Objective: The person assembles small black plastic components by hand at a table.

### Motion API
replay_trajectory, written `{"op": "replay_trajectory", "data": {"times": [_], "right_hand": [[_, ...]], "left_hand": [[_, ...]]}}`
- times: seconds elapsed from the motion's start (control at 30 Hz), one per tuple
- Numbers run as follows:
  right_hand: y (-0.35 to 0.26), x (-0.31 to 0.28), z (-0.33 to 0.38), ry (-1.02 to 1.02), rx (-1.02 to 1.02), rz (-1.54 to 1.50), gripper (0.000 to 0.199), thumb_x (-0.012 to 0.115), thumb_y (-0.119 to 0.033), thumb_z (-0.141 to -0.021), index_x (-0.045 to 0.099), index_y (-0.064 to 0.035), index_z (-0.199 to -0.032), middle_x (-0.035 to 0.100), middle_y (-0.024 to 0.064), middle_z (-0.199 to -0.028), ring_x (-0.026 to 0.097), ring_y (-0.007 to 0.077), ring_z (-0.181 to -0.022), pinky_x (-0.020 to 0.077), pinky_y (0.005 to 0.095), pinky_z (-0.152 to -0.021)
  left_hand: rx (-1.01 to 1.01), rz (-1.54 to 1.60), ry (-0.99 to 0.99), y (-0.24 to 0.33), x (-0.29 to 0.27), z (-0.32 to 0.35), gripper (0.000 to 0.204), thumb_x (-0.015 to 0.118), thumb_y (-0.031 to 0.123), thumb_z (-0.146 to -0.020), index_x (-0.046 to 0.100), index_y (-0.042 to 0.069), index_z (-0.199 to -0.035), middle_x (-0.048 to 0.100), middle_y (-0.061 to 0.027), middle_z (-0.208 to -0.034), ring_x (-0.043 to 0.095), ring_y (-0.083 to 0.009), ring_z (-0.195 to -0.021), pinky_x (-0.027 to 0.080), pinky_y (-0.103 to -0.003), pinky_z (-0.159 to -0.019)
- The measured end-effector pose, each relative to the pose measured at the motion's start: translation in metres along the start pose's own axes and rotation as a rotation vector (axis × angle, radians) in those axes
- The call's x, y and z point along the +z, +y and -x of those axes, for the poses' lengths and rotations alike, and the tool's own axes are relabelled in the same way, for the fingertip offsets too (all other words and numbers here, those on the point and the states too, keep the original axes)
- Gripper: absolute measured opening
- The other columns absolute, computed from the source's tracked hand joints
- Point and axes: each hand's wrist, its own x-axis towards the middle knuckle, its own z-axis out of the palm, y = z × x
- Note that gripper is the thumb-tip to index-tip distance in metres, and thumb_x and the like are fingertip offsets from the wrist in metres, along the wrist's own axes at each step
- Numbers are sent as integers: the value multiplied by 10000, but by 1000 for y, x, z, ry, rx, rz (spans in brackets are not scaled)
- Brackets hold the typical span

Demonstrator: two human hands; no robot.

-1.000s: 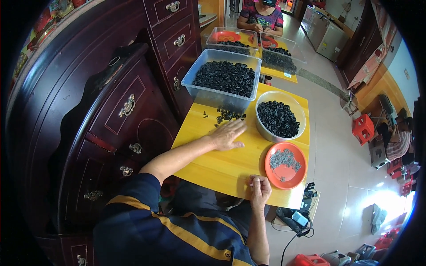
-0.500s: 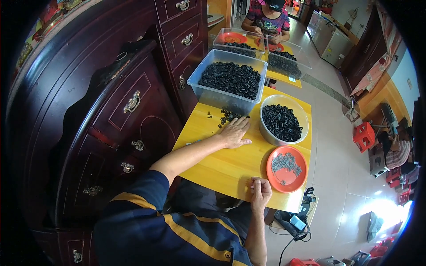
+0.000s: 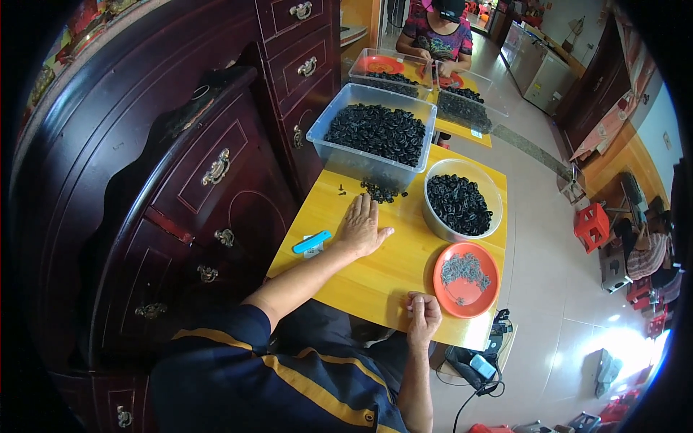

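A large clear, bluish rectangular plastic tub [image 3: 345, 159] stands at the far left of the yellow wooden table [image 3: 390, 270], heaped with small black parts [image 3: 375, 133]. To its right and nearer, a round clear plastic tub [image 3: 445, 228] holds a pile of black ring-like pieces [image 3: 459, 203]. In front of that, a round orange-red plate [image 3: 471, 297] carries small grey pieces [image 3: 465, 268], most of them spread over its upper half, a few near the lower rim.

Loose small black pieces [image 3: 380, 193] lie on the table against the front of the rectangular tub, with two more set apart to the left. The left hand [image 3: 361, 232] lies palm down just before them, fingers extended and released, the tips at the edge of the cluster. The right hand [image 3: 424, 316] rests at the table's near edge beside the plate, fingers curled in; whether anything is pinched there cannot be told.

On a second table beyond, two clear rectangular bins [image 3: 364, 78] hold more black parts, in front of a person [image 3: 438, 40] in a patterned top.

A white slip [image 3: 315, 252] with dark marks lies partly under a bright blue elongated object [image 3: 312, 242], left of the left forearm. A small white label [image 3: 476, 133] shows below the right-hand bin. Both are too small to read.
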Motion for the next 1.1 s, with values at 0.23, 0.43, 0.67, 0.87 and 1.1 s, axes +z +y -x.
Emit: {"op": "replay_trajectory", "data": {"times": [0.23, 0.43, 0.67, 0.87, 1.1], "right_hand": [[1, -1, 0, -25, 4, -1, 128, 576, -79, -988, 627, 18, -923, 675, 66, -923, 582, 101, -777, 486, 249, -746], [-3, -2, -1, -23, 10, 8, 129, 584, -91, -989, 628, 14, -930, 678, 68, -931, 591, 103, -792, 488, 249, -746], [2, 0, -2, -31, -2, 5, 130, 583, -93, -989, 629, 14, -932, 680, 77, -938, 600, 110, -798, 490, 249, -743], [2, -1, -1, -22, -16, 0, 137, 583, -98, -989, 634, 16, -933, 681, 76, -926, 600, 109, -790, 487, 248, -738], [3, -5, -2, -18, 17, 26, 143, 582, -103, -991, 638, 15, -931, 682, 66, -922, 599, 104, -796, 486, 250, -742]], "left_hand": [[49, 53, -48, -9, -2, -23, 837, 528, 518, -960, 315, -133, -1441, 222, -306, -1554, 197, -419, -1465, 167, -467, -1213], [106, 54, -50, -12, -10, 24, 800, 542, 484, -959, 326, -119, -1440, 245, -301, -1547, 224, -416, -1455, 203, -465, -1203], [168, 13, -49, -27, -3, 9, 796, 524, 492, -964, 323, -108, -1448, 272, -278, -1546, 217, -403, -1462, 196, -465, -1205], [241, 64, 3, -26, -12, -1, 773, 556, 465, -955, 331, -84, -1451, 279, -270, -1546, 217, -391, -1465, 188, -467, -1207], [348, 123, -71, 3, -4, 3, 743, 603, 417, -933, 367, -83, -1429, 307, -274, -1531, 226, -392, -1464, 204, -475, -1200]]}}
